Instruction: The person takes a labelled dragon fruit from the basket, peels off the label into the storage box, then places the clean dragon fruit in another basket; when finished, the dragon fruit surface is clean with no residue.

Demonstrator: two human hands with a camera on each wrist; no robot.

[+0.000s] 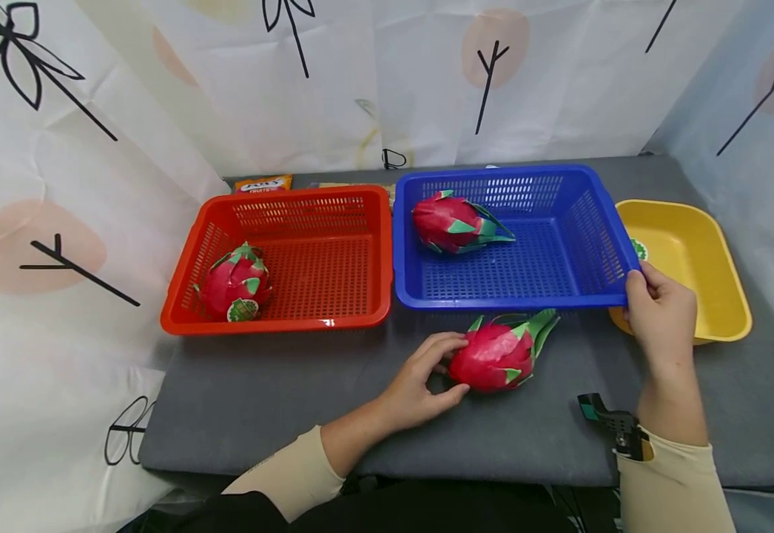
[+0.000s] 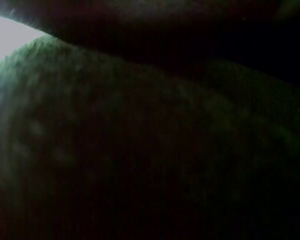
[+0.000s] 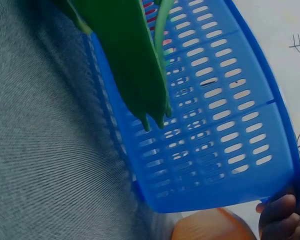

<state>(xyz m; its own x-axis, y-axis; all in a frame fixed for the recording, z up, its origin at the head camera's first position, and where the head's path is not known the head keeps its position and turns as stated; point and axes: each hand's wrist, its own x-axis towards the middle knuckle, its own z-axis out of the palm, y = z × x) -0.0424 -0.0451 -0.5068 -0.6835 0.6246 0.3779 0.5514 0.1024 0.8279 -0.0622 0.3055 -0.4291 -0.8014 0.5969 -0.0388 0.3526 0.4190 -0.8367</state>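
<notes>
In the head view, a pink dragon fruit (image 1: 493, 357) with green leaf tips lies on the grey table in front of the blue basket (image 1: 527, 303). My left hand (image 1: 420, 381) holds its left end, thumb on the near side and fingers on the far side. My right hand (image 1: 665, 314) pinches the blue basket's near right corner; in the right wrist view fingers (image 3: 285, 217) grip that rim. Another dragon fruit (image 1: 453, 222) lies inside the blue basket, toward its left. Large green leaves (image 3: 132, 60) hang before the basket in the right wrist view. The left wrist view is almost black.
A red basket (image 1: 280, 324) with a dragon fruit (image 1: 235, 285) in it stands at the left. The yellow basket (image 1: 727, 274) at the right is partly behind the blue one. An orange packet (image 1: 263, 183) lies behind the red basket, near the patterned curtain (image 1: 427, 89).
</notes>
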